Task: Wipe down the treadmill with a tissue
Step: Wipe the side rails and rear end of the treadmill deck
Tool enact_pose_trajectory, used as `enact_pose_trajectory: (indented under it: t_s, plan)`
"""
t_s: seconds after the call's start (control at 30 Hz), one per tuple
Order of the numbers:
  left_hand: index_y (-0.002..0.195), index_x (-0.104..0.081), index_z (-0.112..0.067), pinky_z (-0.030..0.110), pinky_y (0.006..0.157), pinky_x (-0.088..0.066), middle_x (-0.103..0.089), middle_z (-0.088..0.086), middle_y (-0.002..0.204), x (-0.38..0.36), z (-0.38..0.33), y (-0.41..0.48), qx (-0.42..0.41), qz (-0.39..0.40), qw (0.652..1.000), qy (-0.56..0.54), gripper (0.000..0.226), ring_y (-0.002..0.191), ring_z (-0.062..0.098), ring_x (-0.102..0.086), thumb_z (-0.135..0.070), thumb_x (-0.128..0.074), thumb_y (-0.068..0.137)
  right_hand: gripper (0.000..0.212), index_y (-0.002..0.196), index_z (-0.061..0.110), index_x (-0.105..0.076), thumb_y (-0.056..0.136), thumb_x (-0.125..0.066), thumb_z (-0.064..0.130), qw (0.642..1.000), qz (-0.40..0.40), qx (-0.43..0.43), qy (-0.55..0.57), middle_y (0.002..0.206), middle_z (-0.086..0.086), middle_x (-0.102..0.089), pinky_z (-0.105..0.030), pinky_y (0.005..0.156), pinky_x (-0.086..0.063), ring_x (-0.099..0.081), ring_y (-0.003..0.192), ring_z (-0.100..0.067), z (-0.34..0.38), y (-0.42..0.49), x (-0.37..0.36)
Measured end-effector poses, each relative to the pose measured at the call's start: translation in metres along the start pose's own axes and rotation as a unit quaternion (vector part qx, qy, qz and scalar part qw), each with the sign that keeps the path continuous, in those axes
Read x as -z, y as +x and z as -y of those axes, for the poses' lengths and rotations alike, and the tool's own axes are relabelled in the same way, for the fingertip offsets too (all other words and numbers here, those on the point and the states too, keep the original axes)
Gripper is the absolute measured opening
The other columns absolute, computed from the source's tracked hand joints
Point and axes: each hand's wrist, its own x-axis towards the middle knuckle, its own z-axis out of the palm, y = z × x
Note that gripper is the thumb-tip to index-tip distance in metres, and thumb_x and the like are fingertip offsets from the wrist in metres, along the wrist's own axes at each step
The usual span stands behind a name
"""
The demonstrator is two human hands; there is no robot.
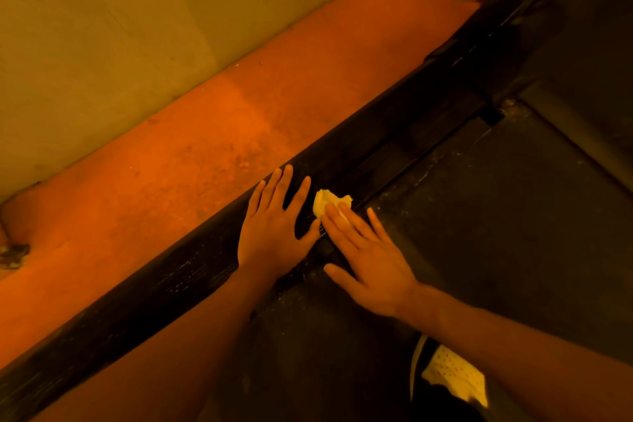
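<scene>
orange floor [205,134] beside treadmill side rail [376,137], tissue [325,201] under right fingers [346,229]

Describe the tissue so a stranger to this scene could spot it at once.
Find the dark treadmill side rail running diagonally between the orange floor and the belt. The tissue lies on it under the fingertips of the right hand. It is the only pale, crumpled thing on the dark rail.
</scene>
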Motion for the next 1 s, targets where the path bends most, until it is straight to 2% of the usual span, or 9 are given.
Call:
enact_pose_trajectory:
  t_s: [0.07,0.13,0.27,0.43,0.5,0.63,0.73,0.87,1.0]
  plan:
    - [0.163,-0.031,-0.023,0.049,0.129,-0.016,-0.019,0.013,0.171,0.002,0.0,0.0,0.002,0.006,1.0,-0.002,0.074,0.159,0.029,-0.016,-0.06,-0.038,0.099,0.077,0.167,0.023,-0.007,0.103,-0.007,0.067,0.999,-0.024,-0.025,-0.023,0.174,0.004,0.0,-0.056,0.128,-0.001,0.008,0.16,-0.014,-0.025,0.004,0.007]
    - [0.163,-0.029,-0.023,0.049,0.129,-0.016,-0.018,0.012,0.171,0.005,-0.001,0.001,0.001,0.017,1.0,-0.006,0.075,0.159,0.029,-0.015,-0.061,-0.036,0.099,0.079,0.167,0.023,-0.011,0.102,-0.008,0.067,0.991,-0.07,-0.108,-0.02,0.174,0.001,-0.005,-0.059,0.127,-0.007,0.002,0.161,-0.017,-0.056,0.015,0.023]
    - [0.163,-0.03,-0.022,0.05,0.129,-0.016,-0.018,0.012,0.171,0.005,0.0,0.0,0.0,0.012,1.0,-0.019,0.075,0.159,0.03,-0.015,-0.061,-0.036,0.099,0.086,0.167,0.022,0.001,0.097,-0.003,0.073,0.971,-0.086,-0.224,-0.017,0.174,0.0,0.008,-0.05,0.128,0.007,0.013,0.159,-0.019,-0.079,0.036,0.039]
    - [0.163,-0.027,-0.017,0.052,0.128,-0.018,-0.02,0.015,0.17,0.009,0.011,-0.007,-0.025,0.018,0.995,-0.093,0.076,0.159,0.031,-0.014,-0.05,-0.043,0.096,0.085,0.167,0.018,-0.004,0.101,-0.007,0.071,0.997,-0.026,-0.055,-0.043,0.174,-0.002,0.004,-0.049,0.129,0.006,0.014,0.16,-0.02,-0.014,0.026,0.012]
    - [0.164,-0.026,-0.018,0.052,0.128,-0.018,-0.018,0.014,0.171,0.013,0.016,-0.017,-0.02,0.022,0.997,-0.075,0.075,0.159,0.03,-0.012,-0.049,-0.042,0.097,0.08,0.167,0.019,-0.006,0.104,-0.011,0.067,0.998,-0.024,-0.03,-0.055,0.174,0.0,0.003,-0.049,0.13,0.003,0.012,0.16,-0.018,-0.01,0.025,0.007]
    - [0.166,-0.018,-0.025,0.047,0.129,-0.005,-0.012,0.011,0.173,0.021,0.033,-0.044,0.036,0.036,0.998,-0.034,0.076,0.16,0.028,-0.005,-0.056,-0.036,0.099,0.074,0.166,0.022,-0.015,0.106,-0.011,0.064,0.996,-0.014,0.014,-0.092,0.174,-0.005,-0.003,-0.052,0.13,-0.005,0.002,0.161,-0.022,-0.03,0.03,0.017]
    - [0.166,-0.014,-0.028,0.048,0.129,-0.001,-0.007,0.008,0.174,0.027,0.046,-0.068,0.058,0.047,0.997,-0.02,0.075,0.161,0.026,0.0,-0.06,-0.033,0.101,0.074,0.165,0.021,-0.022,0.106,-0.012,0.063,0.993,-0.002,0.026,-0.115,0.174,-0.007,-0.005,-0.053,0.129,-0.007,0.003,0.161,-0.026,-0.036,0.035,0.024]
    - [0.166,-0.015,-0.027,0.053,0.129,-0.007,-0.007,0.007,0.174,0.03,0.065,-0.095,0.05,0.059,0.997,0.017,0.075,0.161,0.028,0.001,-0.062,-0.031,0.102,0.081,0.166,0.014,-0.007,0.105,-0.011,0.067,0.992,-0.004,0.017,-0.122,0.174,-0.009,0.001,-0.051,0.13,-0.008,0.006,0.161,-0.023,-0.024,0.031,0.015]
    - [0.166,-0.009,-0.029,0.056,0.128,-0.01,-0.004,0.006,0.174,0.026,0.081,-0.102,0.061,0.089,0.994,0.032,0.075,0.161,0.028,0.002,-0.066,-0.023,0.103,0.085,0.166,0.013,-0.009,0.103,-0.008,0.069,0.991,-0.007,-0.005,-0.131,0.174,-0.007,-0.004,-0.052,0.129,-0.007,0.0,0.161,-0.021,-0.031,0.033,0.021]
